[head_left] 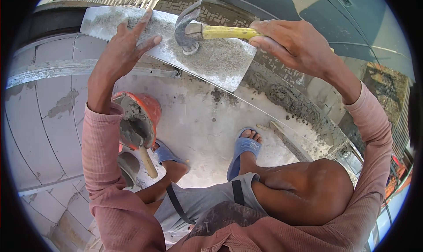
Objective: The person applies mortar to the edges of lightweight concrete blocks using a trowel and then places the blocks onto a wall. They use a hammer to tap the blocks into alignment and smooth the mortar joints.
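Note:
A claw hammer [188, 31] with a yellow handle is gripped near its end by my right hand [299, 45]. Its metal head is over, and seems to touch, the top of a pale grey building block [220, 62] smeared with mortar. My left hand [125, 45] rests on the left part of that block, fingers spread and nothing grasped. Along the block's near edge runs a thin taut string [260, 110]. Below my left forearm stands an orange bucket [152, 109] of wet mortar, with a wooden-handled trowel [148, 163] leaning in it.
A bed of rough mortar [282, 91] continues right from the block along the wall top. A long straight strip [291, 142] lies beside it on the pale dusty floor [198, 120]. At left is a wall of large pale blocks [26, 124] with a metal rail [48, 71]. Another container [128, 166] sits behind the bucket.

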Demonstrator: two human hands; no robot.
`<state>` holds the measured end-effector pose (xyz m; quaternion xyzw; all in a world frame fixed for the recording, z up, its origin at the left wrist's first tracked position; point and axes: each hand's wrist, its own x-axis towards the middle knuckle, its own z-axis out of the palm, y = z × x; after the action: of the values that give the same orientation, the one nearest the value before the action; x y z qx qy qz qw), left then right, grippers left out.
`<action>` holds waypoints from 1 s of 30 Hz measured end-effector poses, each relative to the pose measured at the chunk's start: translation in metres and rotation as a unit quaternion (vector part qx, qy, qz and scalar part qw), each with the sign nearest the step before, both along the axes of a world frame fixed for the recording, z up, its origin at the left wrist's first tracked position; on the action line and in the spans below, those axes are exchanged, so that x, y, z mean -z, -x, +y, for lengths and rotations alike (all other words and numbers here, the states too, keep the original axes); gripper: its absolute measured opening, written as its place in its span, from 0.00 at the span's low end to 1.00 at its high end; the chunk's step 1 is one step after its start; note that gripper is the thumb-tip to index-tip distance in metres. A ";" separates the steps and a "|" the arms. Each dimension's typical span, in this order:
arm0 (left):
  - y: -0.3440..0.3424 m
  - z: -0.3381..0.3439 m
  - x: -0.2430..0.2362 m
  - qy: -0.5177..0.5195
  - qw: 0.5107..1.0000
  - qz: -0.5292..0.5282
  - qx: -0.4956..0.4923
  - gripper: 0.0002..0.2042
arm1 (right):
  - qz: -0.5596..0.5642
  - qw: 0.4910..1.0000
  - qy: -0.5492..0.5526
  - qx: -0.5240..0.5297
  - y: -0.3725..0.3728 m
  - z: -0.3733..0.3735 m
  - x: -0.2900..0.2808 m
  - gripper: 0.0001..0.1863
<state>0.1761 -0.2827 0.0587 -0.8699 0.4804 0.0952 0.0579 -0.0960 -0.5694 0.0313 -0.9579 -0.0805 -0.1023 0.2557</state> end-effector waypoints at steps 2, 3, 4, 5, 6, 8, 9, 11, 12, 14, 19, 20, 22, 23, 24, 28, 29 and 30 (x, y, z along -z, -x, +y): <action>0.001 0.004 -0.004 0.005 1.000 -0.003 -0.003 0.38 | 0.022 0.999 0.036 0.001 -0.005 0.004 -0.003 0.21; 0.001 0.009 -0.008 0.010 1.000 -0.004 -0.003 0.38 | -0.046 0.999 0.006 -0.013 -0.006 0.005 0.003 0.20; 0.002 0.011 -0.010 0.005 1.000 -0.015 -0.012 0.38 | -0.115 0.993 -0.026 -0.028 -0.008 0.005 0.007 0.20; 0.004 0.011 -0.012 0.006 1.000 -0.005 -0.015 0.37 | -0.127 0.990 -0.029 -0.043 -0.005 0.006 0.005 0.20; 0.005 0.008 -0.013 0.008 1.000 -0.002 -0.020 0.37 | -0.067 0.997 -0.015 -0.022 0.002 0.004 0.005 0.20; 0.011 -0.006 -0.002 0.003 1.000 -0.009 -0.004 0.36 | -0.028 1.000 0.002 -0.014 0.003 0.001 0.005 0.19; 0.012 -0.007 -0.005 0.002 1.000 -0.020 -0.016 0.36 | -0.006 1.000 -0.009 0.002 0.006 0.002 0.002 0.19; 0.010 -0.004 -0.011 -0.031 0.998 0.027 -0.039 0.38 | 0.012 1.000 -0.019 0.012 0.002 0.007 -0.003 0.19; 0.009 0.000 -0.011 -0.022 0.999 0.023 -0.030 0.38 | 0.038 0.995 -0.085 0.031 -0.001 0.010 -0.005 0.19; 0.009 0.004 -0.013 -0.022 0.999 0.020 -0.043 0.38 | 0.064 0.986 -0.149 0.048 -0.008 0.013 -0.011 0.18; 0.011 0.001 -0.017 -0.024 0.999 0.024 -0.041 0.39 | -0.051 0.979 -0.166 0.107 -0.015 0.012 -0.020 0.18; 0.010 0.002 -0.017 -0.016 0.998 0.028 -0.047 0.42 | -0.054 0.979 -0.166 0.109 -0.015 0.014 -0.017 0.18; 0.010 0.004 -0.014 -0.008 0.998 0.030 -0.050 0.45 | -0.128 0.978 -0.148 0.072 -0.014 0.019 -0.009 0.18; 0.010 0.004 -0.012 -0.013 0.998 0.025 -0.054 0.47 | -0.131 0.977 -0.147 0.078 -0.010 0.018 -0.004 0.18; 0.010 0.004 -0.011 -0.018 0.998 0.021 -0.058 0.50 | -0.082 0.989 -0.110 0.053 -0.005 0.017 0.001 0.17; 0.010 0.006 -0.006 -0.017 0.997 0.034 -0.068 0.50 | 0.002 0.998 -0.057 0.023 -0.006 0.013 0.005 0.16; 0.009 0.006 -0.005 -0.017 0.998 0.036 -0.055 0.50 | -0.047 0.996 -0.070 0.017 -0.007 0.015 0.007 0.16; 0.012 0.000 -0.012 -0.010 0.997 0.040 -0.058 0.49 | -0.053 0.995 -0.074 0.033 -0.003 0.014 0.006 0.16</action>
<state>0.1637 -0.2822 0.0710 -0.8912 0.4302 0.1380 0.0419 -0.0935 -0.5553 0.0257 -0.9317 -0.0547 -0.1671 0.3179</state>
